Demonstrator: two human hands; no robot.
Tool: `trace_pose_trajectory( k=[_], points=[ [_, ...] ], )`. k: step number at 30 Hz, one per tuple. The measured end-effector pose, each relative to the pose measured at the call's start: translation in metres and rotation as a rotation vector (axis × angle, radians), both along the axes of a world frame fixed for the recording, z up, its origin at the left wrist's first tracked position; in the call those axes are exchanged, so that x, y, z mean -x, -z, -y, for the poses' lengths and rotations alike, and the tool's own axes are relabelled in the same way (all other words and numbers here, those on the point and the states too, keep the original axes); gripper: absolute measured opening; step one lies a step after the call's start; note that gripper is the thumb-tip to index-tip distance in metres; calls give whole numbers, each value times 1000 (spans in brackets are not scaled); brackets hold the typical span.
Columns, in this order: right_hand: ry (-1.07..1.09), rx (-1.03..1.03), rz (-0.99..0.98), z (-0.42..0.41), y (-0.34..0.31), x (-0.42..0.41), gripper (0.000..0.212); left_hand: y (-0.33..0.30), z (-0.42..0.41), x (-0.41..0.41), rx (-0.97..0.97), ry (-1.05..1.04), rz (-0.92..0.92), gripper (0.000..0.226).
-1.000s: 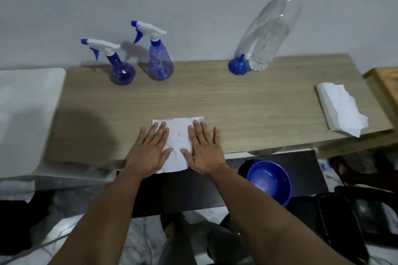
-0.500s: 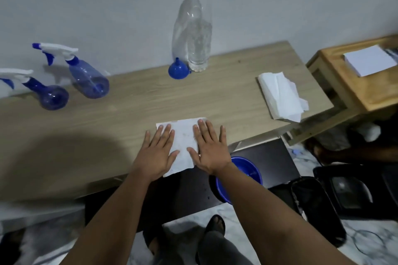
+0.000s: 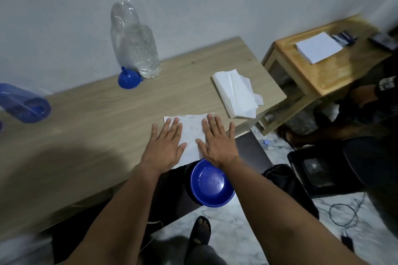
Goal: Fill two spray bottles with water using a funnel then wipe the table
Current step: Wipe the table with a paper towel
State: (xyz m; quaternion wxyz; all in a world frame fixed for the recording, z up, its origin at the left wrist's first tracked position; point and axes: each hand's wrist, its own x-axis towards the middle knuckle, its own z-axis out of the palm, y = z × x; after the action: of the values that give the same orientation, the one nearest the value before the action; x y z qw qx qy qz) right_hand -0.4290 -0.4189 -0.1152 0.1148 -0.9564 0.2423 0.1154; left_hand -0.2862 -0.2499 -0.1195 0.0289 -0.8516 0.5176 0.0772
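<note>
Where the wood-grain table runs along the pale wall, its light tan top lies bare over most of its length, with a broad soft shadow across the near left part. Toward the back stands a tall clear plastic bottle, upright, its lower part holding water. Just in front of it, touching its base, a small blue funnel rests with its wide mouth down and its spout up. At the far left edge one translucent blue spray bottle shows only in part, blurred, its trigger head out of view; a sliver of blue below it may be a second one, though that cannot be told.

Near the front edge a flat white paper towel is spread on the table, rectangular, faintly mottled with grey damp marks, its near corner hanging slightly past the table edge. The left hand and the right hand both lie palm down on it, fingers straight and spread, side by side with a strip of towel between them, gripping nothing. Right of them, near the table's end, sits a loose stack of folded white tissues, well apart from the towel. Below the table edge, under the right wrist, a blue bowl rests on a dark lower surface, with a few droplets inside.
</note>
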Motion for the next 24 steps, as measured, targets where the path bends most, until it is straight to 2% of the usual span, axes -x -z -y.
trace_pose_trajectory(
  k=[6, 10, 12, 15, 19, 22, 24],
  points=[
    [61, -23, 19, 8, -11, 1, 65, -2, 23, 2, 12, 47, -50, 66],
    [121, -56, 86, 4, -32, -5, 43, -10, 26, -1, 198, 2, -130, 30],
    [151, -52, 92, -3, -43, -4, 34, -20, 26, 0, 214, -28, -177, 17],
    [354, -251, 165, -16, -62, 10, 25, -36, 25, 4, 210, -133, -376, 12],
    [664, -546, 271, -34, -90, 54, 28, -70, 32, 20, 266, -160, -751, 11],
    [894, -645, 370, -46, -104, 99, 27, -100, 39, 45, 272, -165, -892, 23],
    [1037, -683, 464, -58, -115, 130, 27, -118, 41, 64, 211, -123, -958, 22]
  ],
)
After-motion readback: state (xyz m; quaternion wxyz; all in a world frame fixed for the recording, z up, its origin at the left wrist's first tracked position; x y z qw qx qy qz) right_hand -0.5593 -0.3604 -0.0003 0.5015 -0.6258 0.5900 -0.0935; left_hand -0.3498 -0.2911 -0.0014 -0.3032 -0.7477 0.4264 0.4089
